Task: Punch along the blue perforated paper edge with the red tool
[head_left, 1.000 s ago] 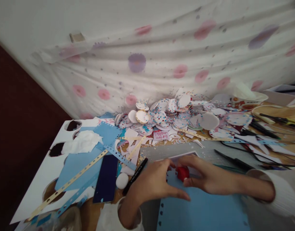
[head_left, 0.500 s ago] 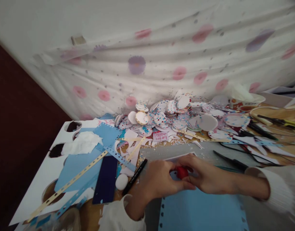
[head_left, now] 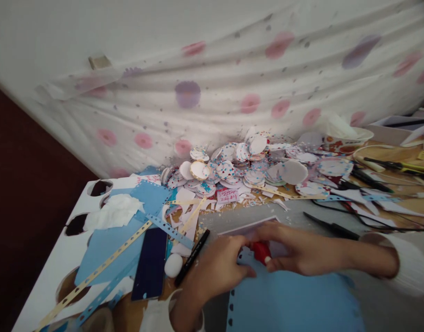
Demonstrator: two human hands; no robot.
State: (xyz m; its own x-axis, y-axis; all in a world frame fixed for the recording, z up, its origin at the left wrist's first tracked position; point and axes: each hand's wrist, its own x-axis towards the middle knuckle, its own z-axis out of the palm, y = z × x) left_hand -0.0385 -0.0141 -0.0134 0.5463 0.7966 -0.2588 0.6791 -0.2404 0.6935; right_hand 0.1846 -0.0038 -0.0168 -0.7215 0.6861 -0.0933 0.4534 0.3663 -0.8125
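A small red craft punch [head_left: 262, 252] sits at the far edge of a blue sheet of paper [head_left: 291, 299]. My right hand [head_left: 295, 249] is closed around it, thumb below and fingers above. My left hand [head_left: 220, 263], slightly blurred, is just left of the punch, its thumb and fingers parted over the sheet's far left corner. Small dark punched holes run down the sheet's left edge. Beneath its far side, a pale sheet [head_left: 248, 226] shows on the grey mat [head_left: 229, 219].
Paper discs [head_left: 229, 168] are heaped at the back. On the left are a black pen [head_left: 192, 258], a white round piece [head_left: 173, 265], a dark phone [head_left: 149, 263] and a white board [head_left: 42, 272] with round holes. Scissors [head_left: 331, 226] lie to the right.
My left hand has drawn back to the left, its thumb coming away from the punch. My right hand still grips the punch, now tilted. The camera view has shifted slightly.
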